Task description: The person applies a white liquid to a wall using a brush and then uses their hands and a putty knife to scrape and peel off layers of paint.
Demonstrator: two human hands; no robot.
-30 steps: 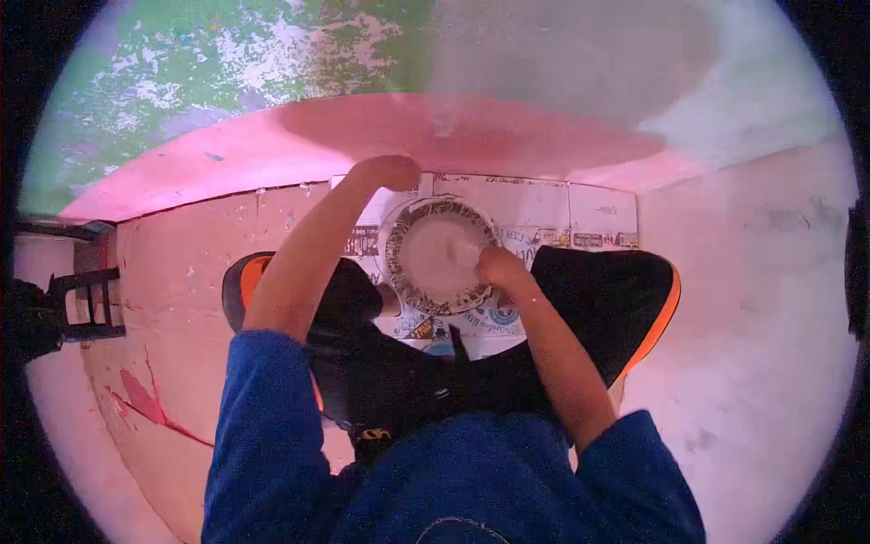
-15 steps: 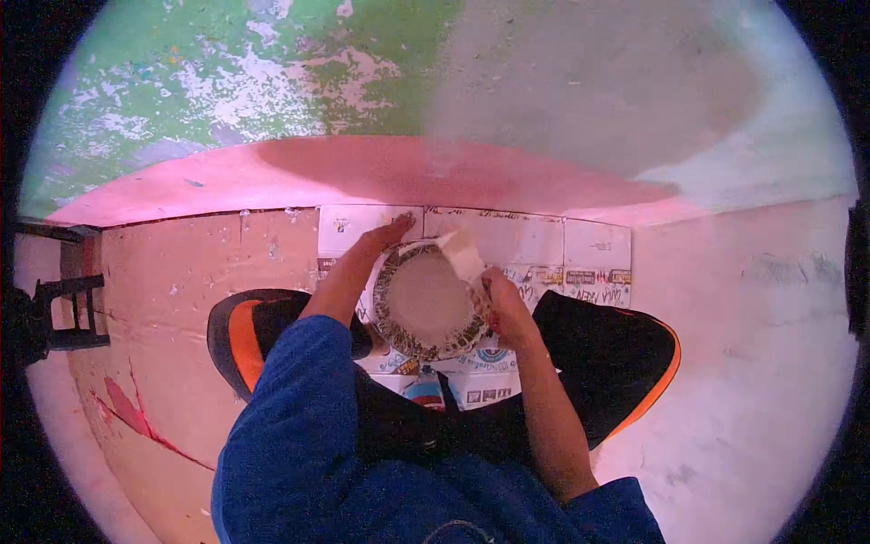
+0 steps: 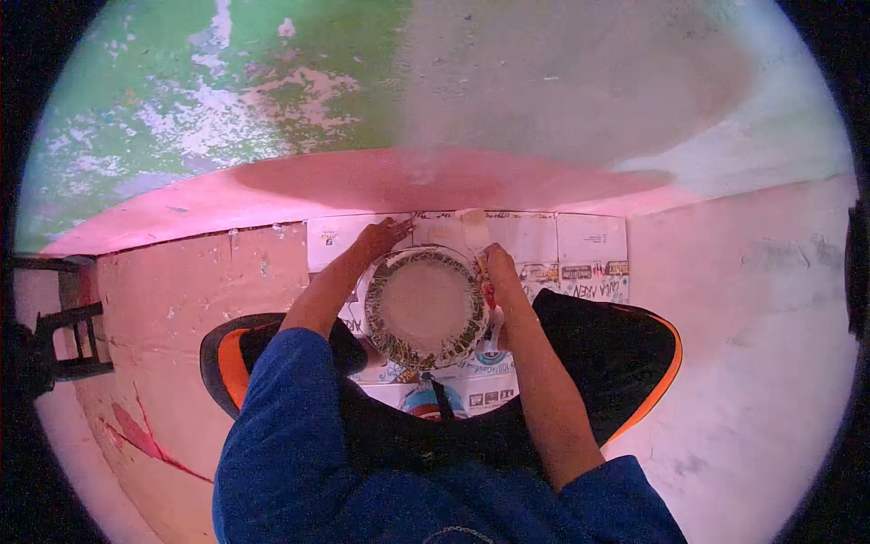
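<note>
the right hand [image 3: 498, 269] holds its fingers pressed around a brush [image 3: 472, 230], its pale bristles pointing toward the wall [image 3: 272, 118], just past the rim of the bucket [image 3: 386, 331], which stands on printed cardboard [image 3: 589, 238] between the legs [image 3: 594, 354], pale liquid [image 3: 421, 304] inside. the left hand [image 3: 383, 237] is near the far rim; whether its fingers pinch something, i cannot tell. the step in hand seems to be handling the brush beside the bucket, so the next move calls for a firm grip

Indoor room being repainted, building type unclear: flaking green wall [image 3: 227, 122] part-coated grey-white, printed cardboard [image 3: 592, 238] on floor [image 3: 725, 344], open tub [image 3: 384, 328] of pale paint, brush [image 3: 473, 232].
</note>
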